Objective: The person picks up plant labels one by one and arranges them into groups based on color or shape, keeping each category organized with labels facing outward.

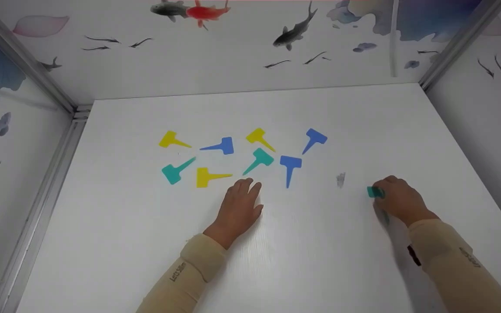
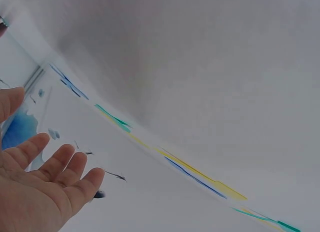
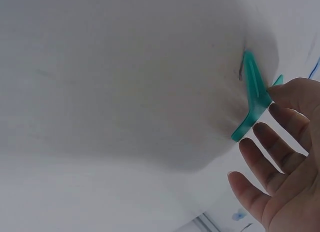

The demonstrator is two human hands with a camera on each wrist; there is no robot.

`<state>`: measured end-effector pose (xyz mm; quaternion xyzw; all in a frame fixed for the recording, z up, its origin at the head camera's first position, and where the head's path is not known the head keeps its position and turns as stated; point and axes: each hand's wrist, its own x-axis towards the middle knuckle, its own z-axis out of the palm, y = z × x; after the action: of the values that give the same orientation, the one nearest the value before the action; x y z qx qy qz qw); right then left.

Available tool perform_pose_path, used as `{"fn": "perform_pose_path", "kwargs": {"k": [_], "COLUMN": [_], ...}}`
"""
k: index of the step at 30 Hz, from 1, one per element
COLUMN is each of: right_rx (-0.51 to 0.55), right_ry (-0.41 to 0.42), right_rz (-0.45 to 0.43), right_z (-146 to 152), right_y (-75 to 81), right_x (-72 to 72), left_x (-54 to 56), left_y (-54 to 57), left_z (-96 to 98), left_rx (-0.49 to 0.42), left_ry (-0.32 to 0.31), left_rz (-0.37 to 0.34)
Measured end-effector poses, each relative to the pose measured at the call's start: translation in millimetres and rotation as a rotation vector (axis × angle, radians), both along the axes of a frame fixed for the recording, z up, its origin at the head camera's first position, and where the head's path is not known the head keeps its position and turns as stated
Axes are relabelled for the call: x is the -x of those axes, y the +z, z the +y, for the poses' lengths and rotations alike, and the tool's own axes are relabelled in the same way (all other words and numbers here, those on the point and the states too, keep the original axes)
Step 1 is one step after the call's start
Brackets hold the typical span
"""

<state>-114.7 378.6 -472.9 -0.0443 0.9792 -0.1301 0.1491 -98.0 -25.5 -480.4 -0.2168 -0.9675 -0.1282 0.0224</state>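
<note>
My right hand [image 1: 400, 198] pinches a green T-shaped plant label [image 1: 375, 192] at the right side of the table. In the right wrist view the label [image 3: 256, 100] sits between thumb and fingertips, its pointed stem towards the tabletop. My left hand [image 1: 239, 208] has its fingers extended and holds nothing; its fingertips are just below a green label [image 1: 259, 161]. Around it lie a yellow label [image 1: 211, 176], a second green label [image 1: 174, 172] and a blue label [image 1: 291, 167]. Behind these are two yellow labels [image 1: 172, 140] and two blue labels [image 1: 315, 138].
The white table [image 1: 311, 243] is enclosed by white panels printed with fish. A grey smudge [image 1: 341, 179] marks the tabletop between the blue labels and my right hand. Metal frame posts [image 1: 33, 61] stand at the corners.
</note>
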Motion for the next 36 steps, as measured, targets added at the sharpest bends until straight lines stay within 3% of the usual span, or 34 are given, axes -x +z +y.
{"fn": "perform_pose_path", "kwargs": {"k": [12,25,36], "right_rx": [0.017,0.022,0.021], "right_ry": [0.015,0.028,-0.014], "right_rz": [0.001,-0.002,-0.033], "right_z": [11.4,18.1,22.8], "right_y": [-0.5,3.1,5.2], "right_x": [-3.4,-6.4,-5.3], "left_x": [0.3,-1.0,0.0], "left_y": [-1.3,-0.2,-2.1], "left_z": [-0.2,-1.3,-3.0], "left_rx": [0.01,0.023,-0.008], "left_ry": [0.012,0.0,-0.002], "left_rz": [-0.06,-0.045,-0.022]}}
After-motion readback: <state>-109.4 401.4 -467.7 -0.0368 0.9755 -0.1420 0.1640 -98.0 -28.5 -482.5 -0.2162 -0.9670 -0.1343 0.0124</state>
